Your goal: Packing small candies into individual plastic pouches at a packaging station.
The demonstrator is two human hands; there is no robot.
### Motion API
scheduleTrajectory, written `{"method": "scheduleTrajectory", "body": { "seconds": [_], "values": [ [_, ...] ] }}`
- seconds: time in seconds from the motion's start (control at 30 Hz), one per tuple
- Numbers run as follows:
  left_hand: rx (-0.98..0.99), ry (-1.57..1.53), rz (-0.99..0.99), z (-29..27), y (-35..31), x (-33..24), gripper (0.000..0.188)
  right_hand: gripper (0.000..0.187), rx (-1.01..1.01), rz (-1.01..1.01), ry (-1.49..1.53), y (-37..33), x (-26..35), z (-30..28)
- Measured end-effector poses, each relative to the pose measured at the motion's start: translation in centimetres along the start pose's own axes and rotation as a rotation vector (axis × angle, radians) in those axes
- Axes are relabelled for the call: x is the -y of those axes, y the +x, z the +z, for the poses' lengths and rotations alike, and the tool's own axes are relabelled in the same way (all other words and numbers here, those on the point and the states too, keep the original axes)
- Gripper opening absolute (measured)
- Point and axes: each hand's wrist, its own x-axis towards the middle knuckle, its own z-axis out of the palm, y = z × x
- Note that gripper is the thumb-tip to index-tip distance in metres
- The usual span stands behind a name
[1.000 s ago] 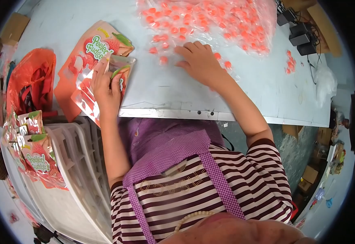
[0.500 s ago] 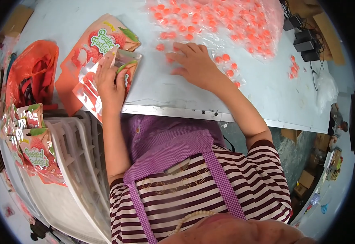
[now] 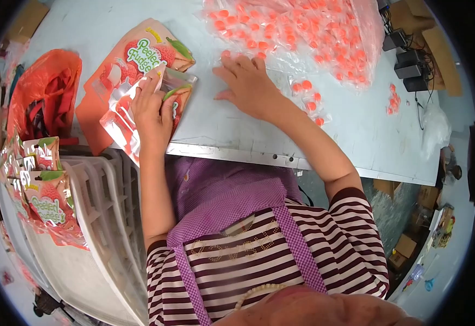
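Note:
A red-and-white printed candy pouch [image 3: 122,118] lies by the near table edge, its clear mouth partly gaping. My left hand [image 3: 153,111] grips it, fingers over its face and thumb by the mouth. Beneath it sits a stack of flat printed pouches [image 3: 161,51]. To the right, my right hand [image 3: 251,87] hovers low over the table with fingers spread. Its fingertips reach individually wrapped red candies [image 3: 262,55] at the edge of a large pile [image 3: 297,35]; whether they touch is unclear. A few more wrapped candies [image 3: 311,98] lie beside my right wrist.
Filled pouches [image 3: 44,204] rest on stacked white plastic trays [image 3: 98,217] at lower left. A red plastic bag [image 3: 44,98] stands behind them. Black power adapters [image 3: 408,62] with cables, a small candy cluster [image 3: 393,100] and a crumpled clear bag [image 3: 437,127] occupy the right side.
My right hand has shifted slightly left, its fingertips still near the candies. My left hand keeps its place on the pouch. The whole view has shifted a little.

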Motion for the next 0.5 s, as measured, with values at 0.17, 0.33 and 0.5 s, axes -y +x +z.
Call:
{"method": "scheduleTrajectory", "body": {
  "seconds": [0.17, 0.33, 0.5],
  "values": [
    [-0.012, -0.004, 0.028, -0.1, 0.1, -0.1, 0.016, 0.051, -0.15, 0.05, -0.048, -0.9, -0.6, -0.8],
    [-0.003, 0.002, 0.011, -0.1, 0.1, -0.1, 0.015, 0.049, -0.052, 0.208, -0.053, 0.3, -0.9, -0.4],
    [-0.007, 0.02, -0.004, -0.2, 0.1, -0.7, 0.015, 0.051, 0.01, 0.241, -0.044, 0.5, -0.4, -0.4]
  ]
}}
